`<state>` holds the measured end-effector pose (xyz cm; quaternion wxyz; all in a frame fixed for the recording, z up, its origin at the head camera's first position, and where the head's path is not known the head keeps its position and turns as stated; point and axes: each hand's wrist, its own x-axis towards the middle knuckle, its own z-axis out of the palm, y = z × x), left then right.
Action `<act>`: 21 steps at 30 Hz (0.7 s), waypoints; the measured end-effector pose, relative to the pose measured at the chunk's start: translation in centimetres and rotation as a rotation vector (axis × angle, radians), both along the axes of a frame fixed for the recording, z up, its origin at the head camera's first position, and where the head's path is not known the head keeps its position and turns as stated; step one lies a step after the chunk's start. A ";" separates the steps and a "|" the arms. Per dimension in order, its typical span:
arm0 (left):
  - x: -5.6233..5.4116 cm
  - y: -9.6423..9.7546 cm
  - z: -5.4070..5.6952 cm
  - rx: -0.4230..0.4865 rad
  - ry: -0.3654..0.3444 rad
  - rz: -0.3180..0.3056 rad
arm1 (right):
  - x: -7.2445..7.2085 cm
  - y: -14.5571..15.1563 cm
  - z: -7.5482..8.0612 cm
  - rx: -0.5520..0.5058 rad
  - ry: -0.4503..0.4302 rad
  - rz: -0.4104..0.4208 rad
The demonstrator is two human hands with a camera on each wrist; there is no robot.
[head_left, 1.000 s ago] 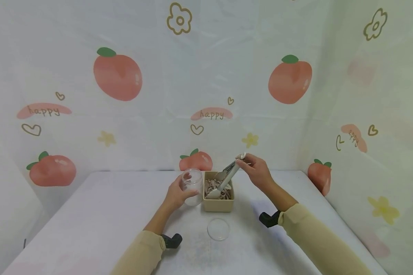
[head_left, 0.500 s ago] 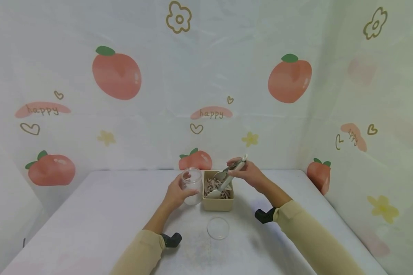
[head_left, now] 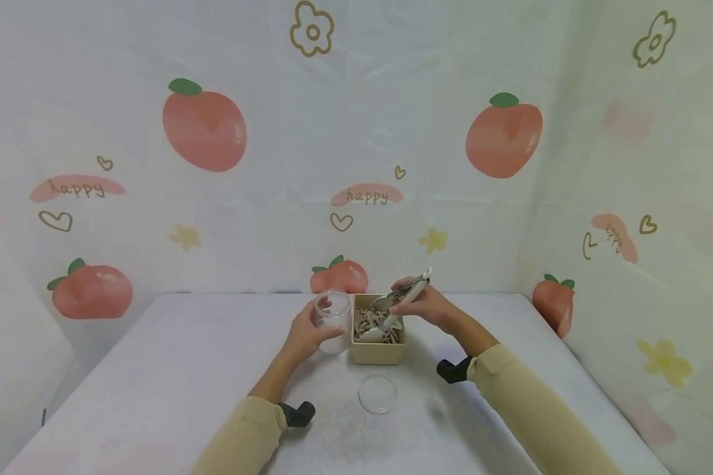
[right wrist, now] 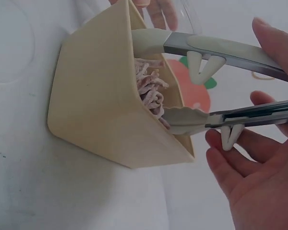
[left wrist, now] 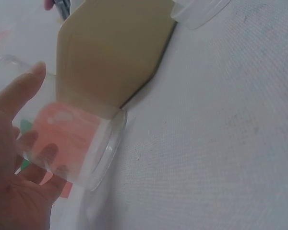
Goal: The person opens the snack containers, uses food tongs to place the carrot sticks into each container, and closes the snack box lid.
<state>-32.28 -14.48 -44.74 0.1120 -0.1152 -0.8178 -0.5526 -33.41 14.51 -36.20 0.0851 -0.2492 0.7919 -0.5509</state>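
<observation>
In the head view my left hand (head_left: 303,336) grips a clear, wide-mouthed jar (head_left: 335,322) that stands upright against the left side of a beige box (head_left: 378,355). Dried greyish-purple strips (right wrist: 152,91) fill part of the box. My right hand (head_left: 432,310) holds a pair of tongs (head_left: 412,290) by its arms, thumb on one arm and fingers at the other. Both tong heads reach into the box, spread apart, with strips between them. The left wrist view shows my thumb and fingers around the see-through jar wall.
A round clear lid (head_left: 377,394) lies flat on the white-covered table (head_left: 172,382) in front of the box. Behind the table hangs a white cloth (head_left: 261,251) printed with peaches, and another side of it closes off the right.
My right hand has slid down from the tongs' top end to their middle, nearer the box. The tong heads stay in the strips; my left hand and the jar keep their place.
</observation>
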 end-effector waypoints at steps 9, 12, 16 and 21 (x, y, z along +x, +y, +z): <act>0.0 0.0 -0.2 0.023 0.002 -0.014 | -0.4 0.4 -0.3 0.017 0.059 -0.034; 0.0 0.1 -0.2 0.025 -0.003 -0.018 | -0.3 0.7 0.0 0.008 0.077 -0.046; -0.1 0.1 0.0 0.033 -0.008 -0.023 | 0.0 0.9 0.6 -0.017 0.112 -0.045; -0.1 0.1 0.3 0.035 -0.038 -0.043 | 0.3 1.2 0.7 -0.040 0.145 -0.044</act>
